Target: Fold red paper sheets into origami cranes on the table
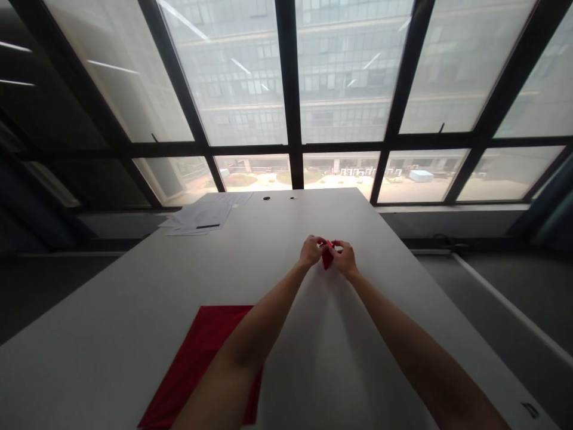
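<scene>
Beyond the hands and to their left, from my remote seat, I saw loose white papers (203, 214) on the table (170, 269). Nearer me, left of the hands and partly hidden beneath the left forearm, a large red sheet (192, 364) lay flat; I judged it light and limp, best taken by a corner. The small red piece (328, 259) was between the hands, its pointed end towards me. It looked folded, light and thin, easy to crease; I could not tell paper from cloth. Its upper edges seemed the place to grip, with fingertips and little pressure.

As for pose, the left hand (312, 250) reached forward and inward, its wrist bent, thumb and fingers pinching the piece's left side near the top. The right hand (344, 258) mirrored it, knuckles outward, fingertips pinching the right side. Both forearms stretched out long, converging on the piece, and neither hand was released.
</scene>
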Demonstrator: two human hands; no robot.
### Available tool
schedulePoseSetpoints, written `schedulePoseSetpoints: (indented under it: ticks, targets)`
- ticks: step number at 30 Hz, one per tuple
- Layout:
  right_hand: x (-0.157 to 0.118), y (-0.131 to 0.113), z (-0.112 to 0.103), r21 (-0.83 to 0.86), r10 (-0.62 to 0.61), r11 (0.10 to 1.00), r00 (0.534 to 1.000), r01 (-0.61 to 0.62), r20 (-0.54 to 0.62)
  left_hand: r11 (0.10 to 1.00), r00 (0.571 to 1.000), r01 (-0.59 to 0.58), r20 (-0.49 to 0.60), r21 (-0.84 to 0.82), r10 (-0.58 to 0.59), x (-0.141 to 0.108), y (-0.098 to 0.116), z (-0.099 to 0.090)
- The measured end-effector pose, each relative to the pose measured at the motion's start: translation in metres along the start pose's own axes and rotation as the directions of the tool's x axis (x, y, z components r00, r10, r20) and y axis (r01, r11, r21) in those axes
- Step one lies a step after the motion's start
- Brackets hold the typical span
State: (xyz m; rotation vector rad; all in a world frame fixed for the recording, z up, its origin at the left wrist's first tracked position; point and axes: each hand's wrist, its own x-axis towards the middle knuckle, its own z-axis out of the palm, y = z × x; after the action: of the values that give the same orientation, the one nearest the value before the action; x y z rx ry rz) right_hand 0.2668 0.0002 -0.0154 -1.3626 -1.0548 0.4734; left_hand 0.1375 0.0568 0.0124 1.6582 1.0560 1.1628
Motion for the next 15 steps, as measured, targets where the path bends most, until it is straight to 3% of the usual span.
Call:
schedulePoseSetpoints:
  ticks: [5,10,15]
  targets:
    - [0.008,0.004,0.007,0.256,0.072,0.964,0.997,-0.073,0.011,0.993,0.999,0.017,-0.035,-0.116,-0.021,0.003,-0.01,-0.014]
    - [0.012,0.0,0.005,0.523,0.172,0.838,0.985,-0.155,0.016,0.935,0.997,0.051,-0.031,-0.351,-0.066,-0.011,-0.016,-0.035]
    - [0.011,-0.002,0.01,0.665,0.232,0.717,0.971,-0.21,0.056,0.832,0.996,0.07,-0.013,-0.551,-0.093,-0.024,-0.019,-0.035]
